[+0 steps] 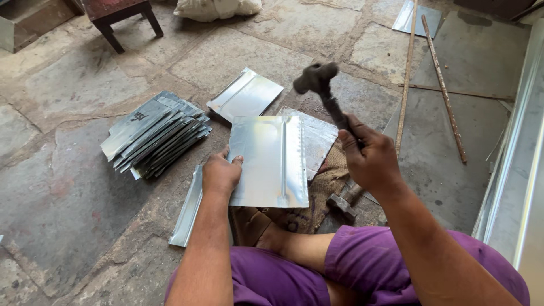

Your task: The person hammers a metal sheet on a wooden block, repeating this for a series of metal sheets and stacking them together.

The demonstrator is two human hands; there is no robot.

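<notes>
Purple-trousered legs (362,266) fold at the near edge of a stone-slab floor (73,209), where a person sits cross-legged over sheet-metal work. Left hand (221,173) lies flat, fingers together, pressing down the left edge of a shiny rectangular metal sheet (269,161) that rests on brown sacking (317,198) just ahead of the knees; the hand grips nothing, only holds the sheet down. Right hand (368,158) is clamped around the handle of a dark hammer (320,85), its head raised in the air above the sheet's far right corner. Under the sheet lies a second metal panel (317,136), and a third (245,95) sits just beyond, toward the middle of the floor. A fanned stack of folded metal pieces (156,135) lies to the left, well apart from the hands. A narrow metal strip (188,209) runs beside the left forearm. Another hammer head (341,205) rests on the sacking near the right knee. Two long rods (445,90) lie toward the floor's far right corner.
</notes>
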